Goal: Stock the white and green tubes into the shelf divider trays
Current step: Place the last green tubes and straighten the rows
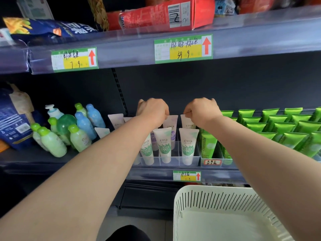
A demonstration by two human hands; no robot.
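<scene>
White plastic tubes with green labels [165,145] stand cap-down in the clear plastic divider trays [175,160] on the middle shelf. I see both forearms stretched forward, knuckles up. The left hand [153,110] curls onto the crimped top of a rear white tube [172,122]. The right hand [202,111] pinches the crimp of the neighbouring rear tube [187,123].

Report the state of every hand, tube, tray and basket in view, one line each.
Left hand, pinching the left rear tube by its crimped end.
Right hand, pinching the right rear tube by its crimped end.
Front tubes, upright, cap down in the divider tray.
Bright green tubes, upright in rows.
Basket, no tubes showing inside.
</scene>
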